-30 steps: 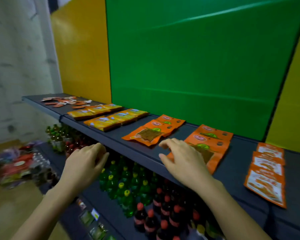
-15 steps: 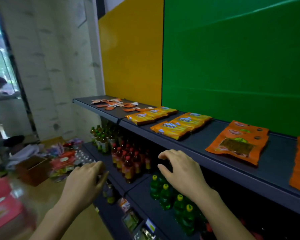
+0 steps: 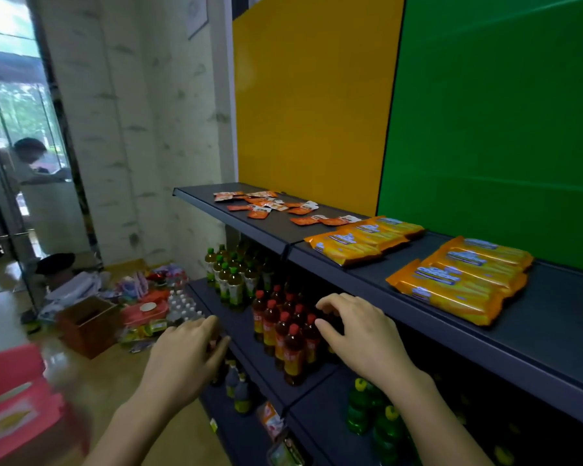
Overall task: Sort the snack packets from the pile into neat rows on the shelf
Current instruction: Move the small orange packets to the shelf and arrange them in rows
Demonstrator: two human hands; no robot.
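The pile (image 3: 266, 205) has drawn nearer; left hand (image 3: 186, 358) and right hand (image 3: 360, 334) hover relaxed, empty.

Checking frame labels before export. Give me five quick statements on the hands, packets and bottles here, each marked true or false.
1. The left hand and right hand both hold nothing. True.
2. The small orange sachets at the far end of the top shelf form a neat row. False: they lie scattered.
3. Two groups of yellow packets lie on the top shelf. True.
4. The red-capped bottles stand on the top shelf. False: they stand on the shelf below.
5. The right hand rests on a yellow packet. False: it is in front of the shelf's edge, touching no packet.
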